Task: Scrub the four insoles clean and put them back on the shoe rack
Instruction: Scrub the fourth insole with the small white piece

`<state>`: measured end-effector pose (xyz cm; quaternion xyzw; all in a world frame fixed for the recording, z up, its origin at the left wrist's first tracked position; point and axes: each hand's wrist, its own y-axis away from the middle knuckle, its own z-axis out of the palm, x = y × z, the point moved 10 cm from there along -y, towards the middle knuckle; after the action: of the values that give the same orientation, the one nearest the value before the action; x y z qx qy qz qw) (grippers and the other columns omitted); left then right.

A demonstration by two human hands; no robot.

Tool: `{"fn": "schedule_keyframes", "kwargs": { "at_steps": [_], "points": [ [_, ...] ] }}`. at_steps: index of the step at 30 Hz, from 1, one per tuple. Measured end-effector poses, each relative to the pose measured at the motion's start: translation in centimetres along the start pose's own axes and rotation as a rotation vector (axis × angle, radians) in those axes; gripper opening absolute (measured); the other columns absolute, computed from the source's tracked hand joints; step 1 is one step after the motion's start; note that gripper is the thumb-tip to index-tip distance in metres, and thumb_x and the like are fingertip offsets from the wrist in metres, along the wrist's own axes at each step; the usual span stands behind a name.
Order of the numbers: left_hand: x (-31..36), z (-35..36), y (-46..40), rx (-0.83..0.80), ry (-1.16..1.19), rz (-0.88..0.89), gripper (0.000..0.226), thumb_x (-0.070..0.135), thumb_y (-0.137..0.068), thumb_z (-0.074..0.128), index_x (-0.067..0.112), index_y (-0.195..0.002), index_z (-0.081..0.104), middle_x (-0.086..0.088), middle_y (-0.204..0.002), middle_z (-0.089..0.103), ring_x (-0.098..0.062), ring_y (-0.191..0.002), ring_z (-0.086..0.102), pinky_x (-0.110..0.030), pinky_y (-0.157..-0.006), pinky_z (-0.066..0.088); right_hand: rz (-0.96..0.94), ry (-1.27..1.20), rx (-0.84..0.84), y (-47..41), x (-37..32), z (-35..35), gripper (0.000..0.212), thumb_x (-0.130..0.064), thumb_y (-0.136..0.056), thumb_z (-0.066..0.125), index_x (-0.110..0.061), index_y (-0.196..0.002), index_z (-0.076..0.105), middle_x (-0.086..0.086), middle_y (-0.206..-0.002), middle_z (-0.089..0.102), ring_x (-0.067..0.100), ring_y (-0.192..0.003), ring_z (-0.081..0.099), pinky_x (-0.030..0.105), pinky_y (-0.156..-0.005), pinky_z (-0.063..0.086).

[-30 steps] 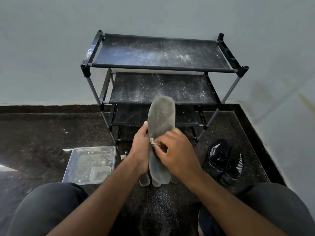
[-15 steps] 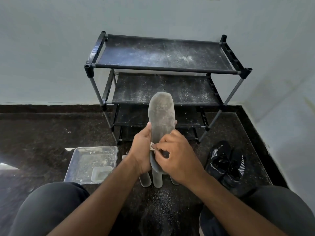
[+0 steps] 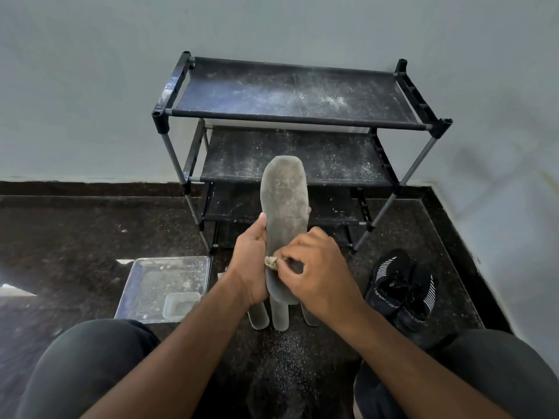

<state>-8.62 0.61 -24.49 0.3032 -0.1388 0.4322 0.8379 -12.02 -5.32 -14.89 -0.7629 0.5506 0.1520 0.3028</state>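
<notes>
Dusty grey foam insole [image 3: 284,213]: upright between hands, toe up. Left hand [image 3: 251,261] grips its left edge. Right hand [image 3: 317,273] pinches small beige scrub pad [image 3: 271,262] against its lower face.

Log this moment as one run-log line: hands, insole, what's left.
left hand: holds insole upright | right hand: pinches scrub pad against it | three insoles on floor | shoe rack: no insoles

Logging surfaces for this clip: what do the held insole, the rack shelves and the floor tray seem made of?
Insole: probably foam with a matte, grimy grey fabric face. Rack shelves: likely black fabric stretched between metal-looking tubes; dust clings to them. Tray: clear, glossy plastic, as the floor shows through.
</notes>
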Motion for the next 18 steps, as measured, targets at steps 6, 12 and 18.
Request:
{"fn": "schedule_keyframes", "kwargs": {
  "at_steps": [6,12,18],
  "points": [
    [-0.1,-0.1,-0.1,-0.011,-0.036,-0.016,0.064,0.049,-0.110,0.031,0.003,-0.143,0.061,-0.017,-0.147,0.059,-0.029,-0.133,0.060,-0.041,-0.114,0.044,-0.023,0.029,0.006,-0.5,-0.5,0.3,0.015,-0.026,-0.089,0.064,-0.023,-0.080,0.075,-0.012,-0.078,0.059,0.010,-0.083,0.048,0.038,-0.078,0.045],
    [0.5,-0.6,0.1,0.044,0.013,-0.004,0.064,0.052,-0.109,0.034,0.005,-0.129,0.072,-0.017,-0.130,0.070,-0.031,-0.110,0.072,-0.044,-0.097,0.057,-0.040,-0.161,-0.225,0.0,0.2,1.1,0.011,-0.032,-0.083,0.070,-0.026,-0.078,0.078,-0.014,-0.075,0.063,0.007,-0.085,0.050,0.040,-0.091,0.046],
    [-1.1,0.3,0.3,-0.014,-0.053,-0.072,0.070,0.055,-0.109,0.030,0.004,-0.125,0.075,-0.017,-0.125,0.072,-0.028,-0.110,0.073,-0.042,-0.093,0.060,-0.018,0.124,0.069,-1.3,1.9,-2.2,0.013,-0.026,-0.094,0.066,-0.019,-0.092,0.076,-0.009,-0.080,0.061,0.011,-0.083,0.047,0.037,-0.074,0.048]
  ]
}}
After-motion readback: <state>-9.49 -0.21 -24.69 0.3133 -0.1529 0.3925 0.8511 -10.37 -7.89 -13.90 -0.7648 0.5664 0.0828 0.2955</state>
